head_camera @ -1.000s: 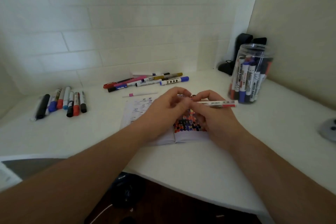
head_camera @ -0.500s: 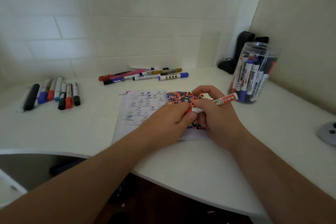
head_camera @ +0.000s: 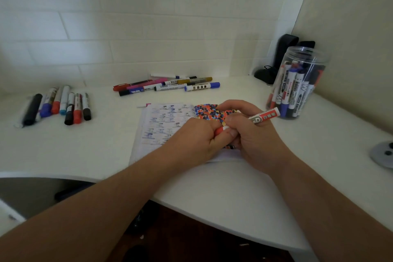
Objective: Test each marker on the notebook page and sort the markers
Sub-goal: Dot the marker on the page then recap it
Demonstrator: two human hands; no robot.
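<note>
two hands (head_camera: pixel 225 134) gripping one red marker (head_camera: pixel 264 115), one notebook (head_camera: pixel 168 121)

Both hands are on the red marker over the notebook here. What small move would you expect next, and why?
Probably pulling the cap off. The right hand grips the red marker by its barrel while the left hand pinches its red capped end, right above the notebook page of test dots, so the cap seems still on.

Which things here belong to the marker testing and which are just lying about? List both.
Job:
red marker, gripped by right hand and left hand
notebook
marker jar
left marker pile
back marker pile

Lying about:
black items in corner
grey round object
</note>
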